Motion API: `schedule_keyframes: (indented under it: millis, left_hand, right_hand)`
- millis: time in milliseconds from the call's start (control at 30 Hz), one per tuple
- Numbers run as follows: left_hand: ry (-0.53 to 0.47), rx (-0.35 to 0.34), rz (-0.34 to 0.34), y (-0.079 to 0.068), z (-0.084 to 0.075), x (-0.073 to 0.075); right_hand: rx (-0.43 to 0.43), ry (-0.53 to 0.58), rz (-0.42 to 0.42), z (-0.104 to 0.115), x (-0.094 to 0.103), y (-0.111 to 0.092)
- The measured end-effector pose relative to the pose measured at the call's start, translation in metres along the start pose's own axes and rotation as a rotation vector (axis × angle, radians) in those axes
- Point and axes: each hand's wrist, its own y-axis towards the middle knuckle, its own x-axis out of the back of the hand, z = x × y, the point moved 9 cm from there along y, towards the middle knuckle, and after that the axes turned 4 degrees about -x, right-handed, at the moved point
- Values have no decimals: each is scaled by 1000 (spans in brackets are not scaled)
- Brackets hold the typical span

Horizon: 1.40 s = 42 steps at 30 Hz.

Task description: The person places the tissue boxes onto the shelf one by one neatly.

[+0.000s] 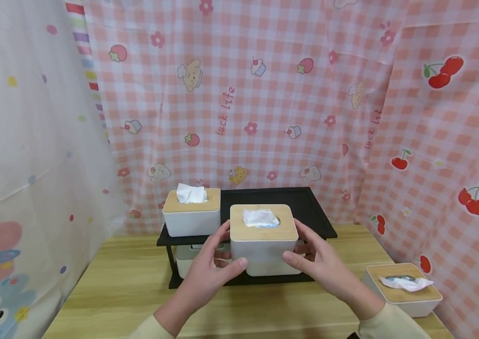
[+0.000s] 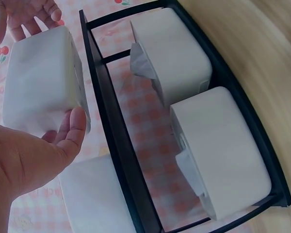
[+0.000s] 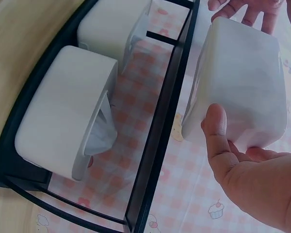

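Between my two hands is a white tissue box [image 1: 260, 256] with a wood-look lid and a white tissue poking out of its slot. My left hand [image 1: 211, 266] holds the left side, its thumb at the front. On the right side my right hand [image 1: 324, 259] grips it the same way. The box hangs upright before a black two-tier rack [image 1: 277, 195]. A similar tissue box [image 1: 193, 223] sits at the left of the upper shelf. Two more, a nearer box [image 2: 223, 150] and a farther box [image 2: 177, 53], stand on the lower shelf in the left wrist view.
Another tissue box [image 1: 404, 282] stands on the wood-grain table [image 1: 121, 282] at the right, close to the checked curtain [image 1: 451, 155]. A pink checked cloth [image 1: 231, 94] hangs behind the rack. To the left hangs a white patterned curtain [image 1: 32, 141].
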Motion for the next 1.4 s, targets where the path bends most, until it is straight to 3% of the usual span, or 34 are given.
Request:
schedule_keyframes:
  millis: [233,467,1033,1400]
  left_hand:
    - [1,4,-3,18,4,5]
    - [19,4,-9,30,9,9]
    - [45,62,-16,38,21,15]
    - [76,18,-29,23,23,10]
  right_hand:
    - [-3,-58,-4,0,2,17]
    - [-12,-47,3,-3,1,33]
    - [-26,-65,3,-9,0,46]
    - [-34,8,-11,-13,-1,39]
